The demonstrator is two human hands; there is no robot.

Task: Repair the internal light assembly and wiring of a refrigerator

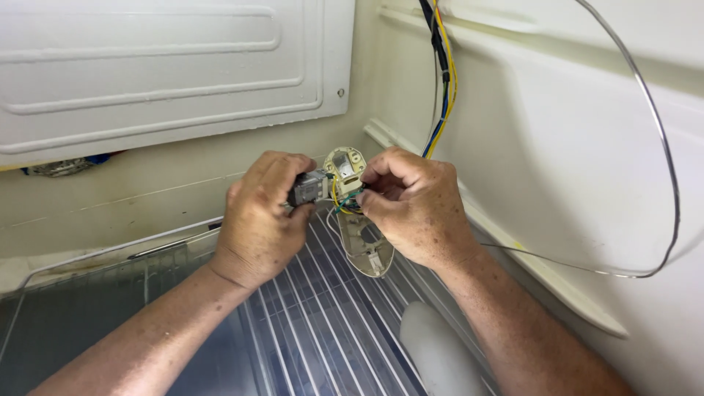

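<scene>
Grey connector block (308,188) mid-frame, gripped in curled left hand (260,220). Right hand (414,205) knuckles-up, fingertips pinching yellow-green wires (341,202), probably at the cream plastic housing (352,198). Both forearms rise from bottom over the ribbed glass shelf (315,323).

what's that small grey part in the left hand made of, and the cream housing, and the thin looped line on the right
Grey part, pinched in the left hand: probably metal, with a dull grey sheen. Cream housing, by the right hand: looks like moulded plastic, matte, with screw holes and rounded edges. Thin looped line: seemingly bare metal tube or stiff wire, shiny and holding its curve unsupported.
</scene>
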